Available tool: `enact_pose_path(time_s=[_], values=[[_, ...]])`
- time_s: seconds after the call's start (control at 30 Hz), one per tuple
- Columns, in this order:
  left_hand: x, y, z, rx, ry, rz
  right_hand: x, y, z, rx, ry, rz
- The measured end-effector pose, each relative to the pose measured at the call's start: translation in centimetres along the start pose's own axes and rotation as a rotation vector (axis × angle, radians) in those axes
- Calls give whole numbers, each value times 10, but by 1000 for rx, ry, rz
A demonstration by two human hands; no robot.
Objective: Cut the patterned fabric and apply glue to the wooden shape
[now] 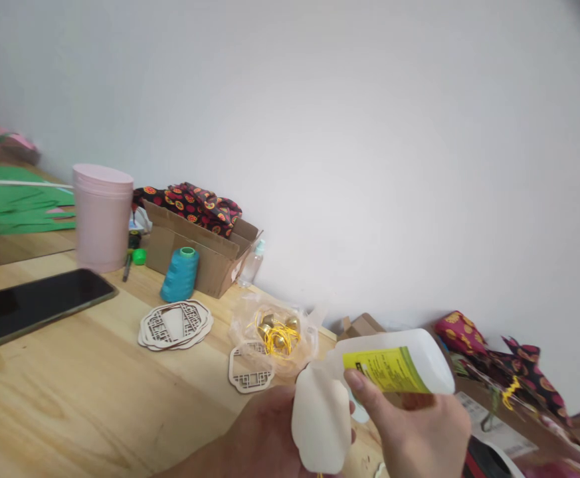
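My left hand (264,431) is closed around a pale wooden plaque (321,421) with a scalloped outline, its plain face turned up. A bit of yellow cord shows at the plaque's lower end. In my right hand (419,431) is a white plastic glue bottle (434,362) with a yellow-green label, tipped on its side. Its neck end meets the plaque's upper edge, and the nozzle is hidden. Just beyond, a clear plastic bag (309,332) holds several gold bells (292,324) with yellow cord. A wooden plaque with cut-out lattice (250,380) lies partly under the bag.
Stacked lattice plaques (175,325) lie left of the bag. Behind them stand a teal thread cone (180,275), a cardboard box (190,249) of patterned cloth and a pink canister (103,219). A phone (35,305) lies at left. More cloth pouches (462,332) fill boxes at right.
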State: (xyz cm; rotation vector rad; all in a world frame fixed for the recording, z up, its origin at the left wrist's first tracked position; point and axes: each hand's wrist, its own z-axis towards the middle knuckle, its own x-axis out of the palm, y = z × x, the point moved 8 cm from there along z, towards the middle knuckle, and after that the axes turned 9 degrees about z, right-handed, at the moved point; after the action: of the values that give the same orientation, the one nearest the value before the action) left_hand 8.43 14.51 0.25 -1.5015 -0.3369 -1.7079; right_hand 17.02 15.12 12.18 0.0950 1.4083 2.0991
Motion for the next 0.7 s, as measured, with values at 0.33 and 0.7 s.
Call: enact_pose_path(time_s=[0.33, 0.7], values=[[2, -1, -1, 0, 1, 3, -2, -2, 0, 19, -17, -39], [-1, -1, -1, 2, -30, -11, 0, -3, -2, 2, -39, 37]])
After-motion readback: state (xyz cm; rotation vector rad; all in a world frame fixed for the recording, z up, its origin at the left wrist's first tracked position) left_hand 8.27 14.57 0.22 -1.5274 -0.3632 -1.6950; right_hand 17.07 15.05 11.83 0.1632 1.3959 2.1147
